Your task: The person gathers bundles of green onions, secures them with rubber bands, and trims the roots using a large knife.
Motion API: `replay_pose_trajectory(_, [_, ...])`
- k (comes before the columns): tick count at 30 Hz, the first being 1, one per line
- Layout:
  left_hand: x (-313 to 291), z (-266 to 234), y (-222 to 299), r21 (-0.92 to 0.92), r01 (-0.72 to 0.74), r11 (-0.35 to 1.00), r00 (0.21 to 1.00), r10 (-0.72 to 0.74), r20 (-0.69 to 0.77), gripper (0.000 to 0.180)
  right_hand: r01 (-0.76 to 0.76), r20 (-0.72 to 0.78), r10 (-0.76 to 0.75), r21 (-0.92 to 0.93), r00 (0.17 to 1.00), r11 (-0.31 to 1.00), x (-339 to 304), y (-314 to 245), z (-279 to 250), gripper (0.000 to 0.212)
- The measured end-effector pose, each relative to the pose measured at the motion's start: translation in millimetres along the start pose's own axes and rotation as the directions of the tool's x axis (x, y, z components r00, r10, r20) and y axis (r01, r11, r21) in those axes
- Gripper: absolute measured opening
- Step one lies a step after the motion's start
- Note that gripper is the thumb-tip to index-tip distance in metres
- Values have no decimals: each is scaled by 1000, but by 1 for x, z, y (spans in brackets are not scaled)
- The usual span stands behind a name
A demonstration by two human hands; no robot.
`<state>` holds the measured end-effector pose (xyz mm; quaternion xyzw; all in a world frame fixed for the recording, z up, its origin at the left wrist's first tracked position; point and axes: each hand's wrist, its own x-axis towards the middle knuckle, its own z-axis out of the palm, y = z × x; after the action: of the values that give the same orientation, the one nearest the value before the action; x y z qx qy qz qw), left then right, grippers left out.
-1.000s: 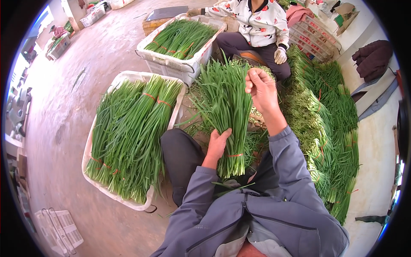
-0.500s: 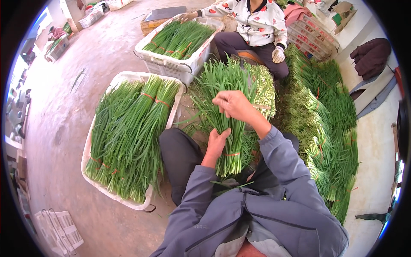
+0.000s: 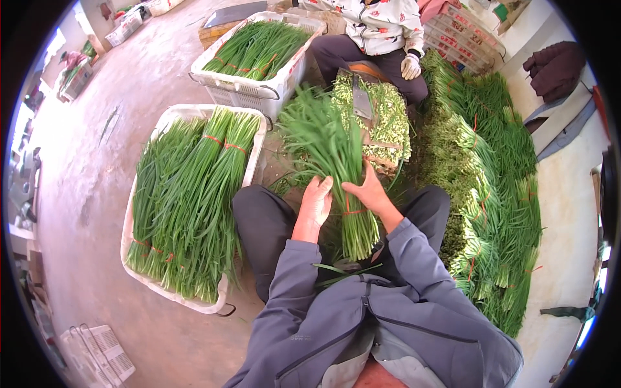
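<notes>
Stalks packed tight here in the head view: the green bundle [image 3: 346, 155] slants between the person's 2 dark-trousered knees, smooth pale stems below, flat ribbon leaves blurring into a soft fan above. 1 thin orange-red band [image 3: 354, 212] cinches it low down. And the right hand [image 3: 372, 191] has it, closed round the stems just above that band, thumb across the near face. Over to the left hand [image 3: 315, 199]: fingers half curled, thumb up, right at the leaves' edge; whether it pinches anything, I can't tell.

Beyond the bundle, a cleaver [image 3: 361, 100], flat rectangular metal blade, lies on a crumbly heap of pale trimmings [image 3: 391, 126]. Off to the left, a white plastic crate [image 3: 257, 145], rounded at the corners, brims with glossy banded greens, and behind it a slatted 2nd crate [image 3: 242, 97] carries more. On the right, a long, shaggy bank of greens [image 3: 517, 213] runs along the pale wall. Across the way sits a co-worker in a patterned jacket [image 3: 381, 29], 1 knitted-looking glove [image 3: 410, 66] resting on a knee. Underfoot, a smooth, scuffed floor [image 3: 84, 258].
</notes>
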<state>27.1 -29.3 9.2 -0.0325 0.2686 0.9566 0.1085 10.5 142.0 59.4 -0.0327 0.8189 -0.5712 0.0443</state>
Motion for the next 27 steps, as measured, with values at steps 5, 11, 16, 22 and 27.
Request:
replay_pose_trajectory(5, [-14, 21, 23, 377, -30, 926, 968, 121, -219, 61, 34, 55, -45, 189, 997, 981, 2, -20, 6, 88])
replay_pose_trajectory(11, [-8, 18, 13, 231, -38, 972, 948, 108, -300, 43, 13, 154, -25, 77, 988, 997, -3, -17, 15, 94])
replay_pose_trajectory(16, [-13, 10, 11, -15, -118, 993, 929, 105, -354, 33, -161, 206, 91, 357, 974, 920, -3, -20, 14, 80])
replay_pose_trajectory(22, [-12, 15, 9, -22, -106, 994, 943, 93, -319, 35, -70, 184, 48, 113, 982, 991, -6, -31, 11, 88])
replay_pose_trajectory(27, [-10, 15, 15, 24, -175, 984, 923, 172, -346, 32, 117, 171, -86, -177, 981, 977, -15, -48, 26, 114])
